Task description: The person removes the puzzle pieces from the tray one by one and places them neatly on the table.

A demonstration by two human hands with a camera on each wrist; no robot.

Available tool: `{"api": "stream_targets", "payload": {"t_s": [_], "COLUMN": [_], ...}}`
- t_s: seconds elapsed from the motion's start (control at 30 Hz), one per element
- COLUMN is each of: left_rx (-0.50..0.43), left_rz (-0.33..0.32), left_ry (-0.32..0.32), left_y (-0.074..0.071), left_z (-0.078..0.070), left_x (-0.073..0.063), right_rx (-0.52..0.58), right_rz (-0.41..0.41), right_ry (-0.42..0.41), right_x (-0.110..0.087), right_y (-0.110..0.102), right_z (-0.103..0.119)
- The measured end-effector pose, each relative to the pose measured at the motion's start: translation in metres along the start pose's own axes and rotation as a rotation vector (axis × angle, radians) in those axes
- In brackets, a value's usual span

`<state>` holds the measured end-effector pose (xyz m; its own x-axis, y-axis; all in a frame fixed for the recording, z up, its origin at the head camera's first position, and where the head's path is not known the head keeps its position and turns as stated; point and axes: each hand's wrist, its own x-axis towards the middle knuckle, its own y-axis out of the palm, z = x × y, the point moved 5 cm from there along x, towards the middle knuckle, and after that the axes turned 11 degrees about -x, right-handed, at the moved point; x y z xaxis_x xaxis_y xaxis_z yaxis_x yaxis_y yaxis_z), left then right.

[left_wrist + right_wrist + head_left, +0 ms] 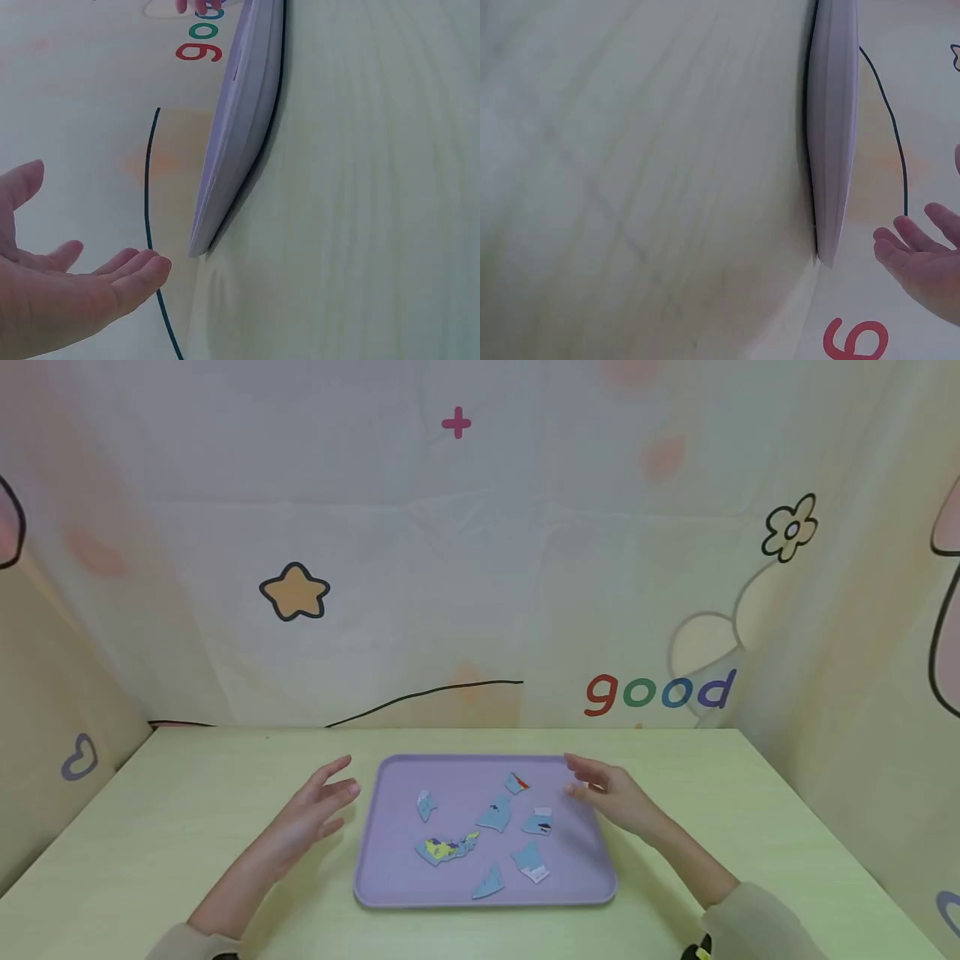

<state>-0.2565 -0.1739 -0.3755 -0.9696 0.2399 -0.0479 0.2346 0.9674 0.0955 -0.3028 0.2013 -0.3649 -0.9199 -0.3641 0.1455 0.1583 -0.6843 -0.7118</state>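
A shallow purple tray (397, 885) lies on the table in the head view, with several flat, irregular light-blue pieces on it. One piece with yellow and purple print (442, 850) lies at the tray's left front, and a small one with a red stripe (517, 783) lies near the back. My left hand (311, 814) hovers beside the tray's left edge, fingers loosely spread, holding nothing. Over the tray's right back corner my right hand (611, 793) is held with relaxed fingers and nothing in its grasp. Both wrist views show the tray's outer side beyond the fingers.
The pale wood-grain table (300, 927) runs back to a hanging printed cloth (450, 568) with a star, a flower and the word "good". More printed cloth (52, 710) closes off the left and right sides.
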Motion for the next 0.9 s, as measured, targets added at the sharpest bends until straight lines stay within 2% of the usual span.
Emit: {"api": "stream_targets", "payload": {"t_s": [0.53,0.73,0.9], "left_rx": [0.122,0.140,0.151], "left_rz": [0.011,0.018,0.033], "left_ry": [-0.064,-0.079,-0.091], "left_y": [-0.001,0.001,0.003], "left_z": [0.016,0.019,0.020], "left_x": [0.005,0.007,0.008], "right_rx": [-0.067,-0.134,-0.214], "right_rz": [0.126,0.174,0.181], "right_ry": [-0.026,-0.047,-0.095], "right_x": [0.008,0.011,0.014], "right_y": [0.017,0.024,0.028], "right_z": [0.000,0.001,0.003]}}
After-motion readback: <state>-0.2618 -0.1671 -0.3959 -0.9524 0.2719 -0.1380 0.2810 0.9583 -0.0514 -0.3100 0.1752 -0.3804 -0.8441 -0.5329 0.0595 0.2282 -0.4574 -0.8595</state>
